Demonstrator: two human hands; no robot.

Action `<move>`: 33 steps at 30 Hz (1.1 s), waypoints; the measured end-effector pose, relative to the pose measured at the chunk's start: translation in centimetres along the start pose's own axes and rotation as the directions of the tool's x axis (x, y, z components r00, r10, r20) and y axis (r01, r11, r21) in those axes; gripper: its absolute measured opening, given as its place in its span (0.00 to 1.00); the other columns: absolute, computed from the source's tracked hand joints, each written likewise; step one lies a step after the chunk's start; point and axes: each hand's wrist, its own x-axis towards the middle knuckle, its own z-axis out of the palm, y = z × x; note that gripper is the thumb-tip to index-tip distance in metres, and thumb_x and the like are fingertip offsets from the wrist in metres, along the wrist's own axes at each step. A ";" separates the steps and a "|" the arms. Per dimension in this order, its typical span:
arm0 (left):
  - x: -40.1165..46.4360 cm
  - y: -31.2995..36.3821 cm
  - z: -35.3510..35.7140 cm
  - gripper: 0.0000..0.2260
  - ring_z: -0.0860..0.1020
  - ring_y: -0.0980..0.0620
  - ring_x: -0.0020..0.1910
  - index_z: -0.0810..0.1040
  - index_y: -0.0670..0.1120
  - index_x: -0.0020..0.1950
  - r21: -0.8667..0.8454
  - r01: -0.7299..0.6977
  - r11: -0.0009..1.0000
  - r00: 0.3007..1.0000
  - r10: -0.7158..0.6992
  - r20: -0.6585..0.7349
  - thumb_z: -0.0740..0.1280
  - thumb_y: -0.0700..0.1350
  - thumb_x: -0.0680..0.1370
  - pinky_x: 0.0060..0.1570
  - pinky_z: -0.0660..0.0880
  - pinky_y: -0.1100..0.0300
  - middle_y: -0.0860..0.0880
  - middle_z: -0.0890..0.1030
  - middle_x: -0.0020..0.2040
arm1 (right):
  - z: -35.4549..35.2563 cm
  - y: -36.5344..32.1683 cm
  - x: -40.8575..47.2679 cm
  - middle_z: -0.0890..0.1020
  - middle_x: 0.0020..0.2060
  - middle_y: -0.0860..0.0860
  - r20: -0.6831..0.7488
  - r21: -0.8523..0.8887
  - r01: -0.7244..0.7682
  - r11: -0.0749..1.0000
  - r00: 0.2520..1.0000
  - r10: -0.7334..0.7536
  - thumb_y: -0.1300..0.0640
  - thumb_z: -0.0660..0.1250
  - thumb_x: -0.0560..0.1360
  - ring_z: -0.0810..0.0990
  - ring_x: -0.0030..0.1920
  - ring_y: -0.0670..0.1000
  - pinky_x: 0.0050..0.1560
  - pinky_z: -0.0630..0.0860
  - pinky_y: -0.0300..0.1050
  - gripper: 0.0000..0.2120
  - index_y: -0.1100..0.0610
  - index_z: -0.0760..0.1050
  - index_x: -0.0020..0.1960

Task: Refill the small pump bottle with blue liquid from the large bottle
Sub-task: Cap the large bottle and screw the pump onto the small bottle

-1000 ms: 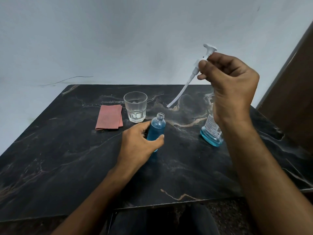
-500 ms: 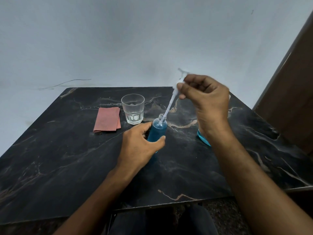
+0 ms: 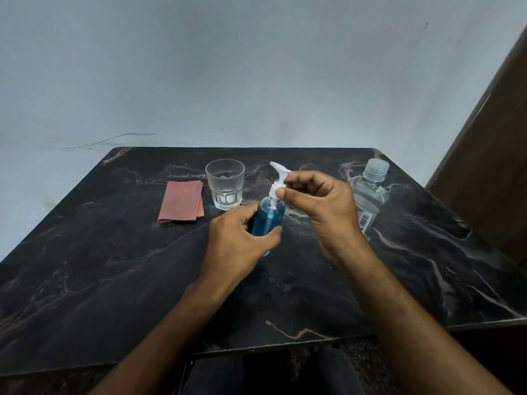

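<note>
Upright near the middle of the black marble-patterned tabletop (image 3: 114,280) stands the small clear plastic pump bottle (image 3: 268,216), filled with blue liquid well up toward its shoulder; the left hand (image 3: 238,246) wraps its lower half, thumb on the near side and fingers curled round the far side, a closed grip on the bottle's body; the right hand (image 3: 322,206) sits just above and to the right, its thumb and fingertips pinched on the white plastic pump head (image 3: 278,181), at the collar over the bottle's neck; the pump's spout points up and to the left, and its dip tube shows inside the bottle, running down through the blue liquid; whether the collar is fully seated on the neck cannot be told. Behind the right hand, toward the tabletop's far right corner, stands the large clear bottle (image 3: 370,195) with a ribbed clear cap and a barcode label, its lower part hidden by the hand. A clear faceted drinking glass (image 3: 225,183) stands just left of the pump bottle and farther back; beside it on the left lies a folded reddish-brown cloth (image 3: 181,204), flat on the tabletop. A pale grey wall (image 3: 256,67) rises behind.
</note>
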 end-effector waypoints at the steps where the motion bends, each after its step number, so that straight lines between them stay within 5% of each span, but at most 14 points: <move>1: 0.0 0.0 0.0 0.14 0.84 0.63 0.43 0.81 0.63 0.51 0.000 0.002 1.000 1.000 -0.002 0.000 0.78 0.52 0.69 0.44 0.83 0.64 0.60 0.86 0.43 | -0.1 0.0 0.0 0.87 0.43 0.53 0.018 0.028 -0.021 0.999 1.000 0.020 0.69 0.77 0.68 0.86 0.45 0.49 0.43 0.81 0.38 0.13 0.60 0.83 0.51; 9: 0.0 -0.1 0.3 0.15 0.84 0.64 0.42 0.85 0.55 0.54 0.037 0.032 0.999 0.999 -0.031 -0.025 0.79 0.52 0.69 0.43 0.83 0.65 0.59 0.86 0.43 | -0.6 -0.3 0.4 0.84 0.53 0.63 0.075 -0.006 -0.075 0.997 0.994 0.075 0.69 0.78 0.68 0.85 0.50 0.53 0.47 0.81 0.39 0.22 0.62 0.79 0.61; 22: 0.1 0.0 0.4 0.12 0.84 0.61 0.40 0.85 0.54 0.51 0.039 0.061 0.997 0.998 -0.061 -0.021 0.79 0.52 0.69 0.40 0.84 0.60 0.57 0.86 0.40 | -0.8 -1.3 1.0 0.87 0.41 0.49 0.147 -0.091 -0.102 0.991 0.983 0.114 0.71 0.74 0.71 0.87 0.45 0.46 0.45 0.80 0.35 0.27 0.61 0.74 0.68; 28: 0.0 -0.2 0.7 0.13 0.84 0.60 0.39 0.86 0.54 0.51 0.039 0.055 0.998 0.998 -0.053 -0.040 0.79 0.53 0.68 0.39 0.83 0.60 0.57 0.86 0.40 | -0.8 -1.0 0.9 0.87 0.43 0.51 0.116 -0.215 -0.068 0.974 0.989 0.094 0.66 0.78 0.69 0.86 0.49 0.51 0.57 0.82 0.50 0.29 0.60 0.74 0.68; 33: -0.2 -0.2 1.1 0.16 0.83 0.59 0.39 0.86 0.52 0.53 0.067 0.048 0.997 0.998 -0.045 -0.041 0.77 0.55 0.68 0.37 0.81 0.64 0.56 0.85 0.41 | -0.3 -0.2 0.7 0.84 0.41 0.52 0.050 -0.175 -0.067 0.982 0.996 0.076 0.65 0.80 0.67 0.86 0.42 0.47 0.45 0.82 0.39 0.26 0.61 0.77 0.63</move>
